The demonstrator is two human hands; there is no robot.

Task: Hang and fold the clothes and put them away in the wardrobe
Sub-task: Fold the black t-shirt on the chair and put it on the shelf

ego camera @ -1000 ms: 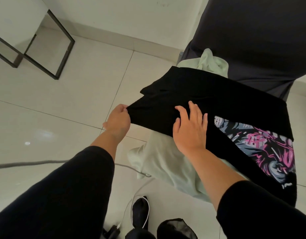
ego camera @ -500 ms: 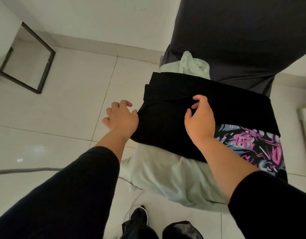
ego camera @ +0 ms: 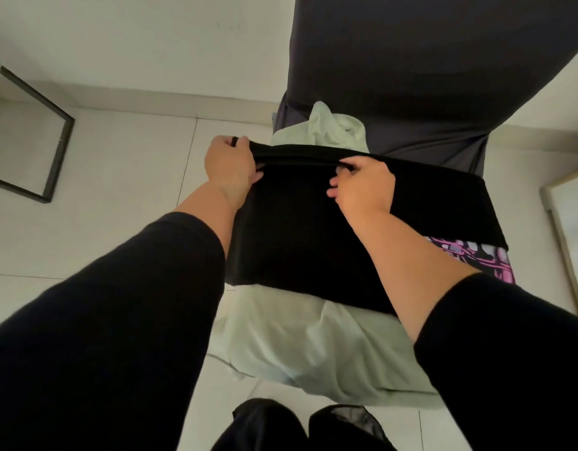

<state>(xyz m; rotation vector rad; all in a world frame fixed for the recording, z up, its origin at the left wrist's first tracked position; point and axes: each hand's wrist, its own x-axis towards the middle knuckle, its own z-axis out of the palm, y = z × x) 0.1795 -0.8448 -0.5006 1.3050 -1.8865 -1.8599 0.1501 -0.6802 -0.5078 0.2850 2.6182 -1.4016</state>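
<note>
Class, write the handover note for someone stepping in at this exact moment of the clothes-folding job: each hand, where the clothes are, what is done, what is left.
Left hand: grips the far left corner of the black printed T-shirt.
Right hand: pinches the shirt's far edge near its middle.
Clothes: the shirt lies partly folded on a pale green garment, on a dark-covered chair.
Done: sides folded in; pink print shows at right.
Left: finish the fold, fold or hang the green garment, put both away. No wardrobe in view.
</note>
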